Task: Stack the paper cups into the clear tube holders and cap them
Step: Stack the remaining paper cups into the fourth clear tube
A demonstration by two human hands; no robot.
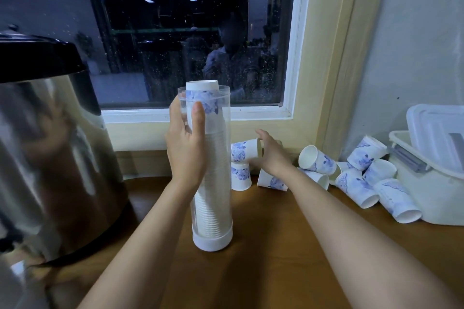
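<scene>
A clear tube holder [213, 183] with a white base cap stands upright on the wooden counter [276, 246]. It is packed with a stack of white paper cups; the top cup [202, 88] pokes above the tube's rim. My left hand [187, 148] grips the upper part of the tube. Behind the tube my right hand [272, 152] holds a blue-flowered paper cup [244, 149] lying on its side, fingers round its mouth. Two more cups [241, 175] stand upside down just below it. No loose top cap is in sight.
Several loose flowered cups [361, 178] lie tumbled at the right against a white plastic bin [431, 195] with a lid. A large steel urn [50, 145] fills the left side. A window and wall run close behind the counter.
</scene>
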